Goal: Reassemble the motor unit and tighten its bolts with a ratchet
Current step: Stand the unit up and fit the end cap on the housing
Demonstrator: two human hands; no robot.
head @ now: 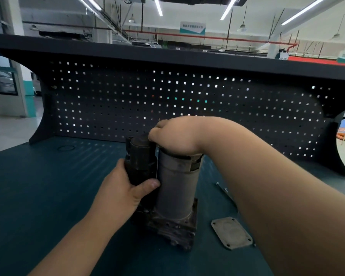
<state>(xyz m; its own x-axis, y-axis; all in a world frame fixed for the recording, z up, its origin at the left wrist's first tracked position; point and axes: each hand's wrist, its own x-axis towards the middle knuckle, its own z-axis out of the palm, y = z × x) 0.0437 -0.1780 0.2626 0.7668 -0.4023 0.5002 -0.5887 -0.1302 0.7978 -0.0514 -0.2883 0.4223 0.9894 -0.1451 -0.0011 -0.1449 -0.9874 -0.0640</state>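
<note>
The motor unit stands upright on the dark green bench: a grey cylinder on a rusty flanged base, with a black cylinder fixed to its left side. My left hand wraps around the black cylinder, thumb against the grey body. My right hand rests over the top of the grey cylinder, fingers curled on its top end; what is under the palm is hidden. A flat grey cover plate with corner holes lies to the right of the base. Long thin bolts lie behind my right forearm. No ratchet is in view.
A black perforated back panel closes the far side of the bench, with a shelf above it. A thin black O-ring lies at the back left of the bench.
</note>
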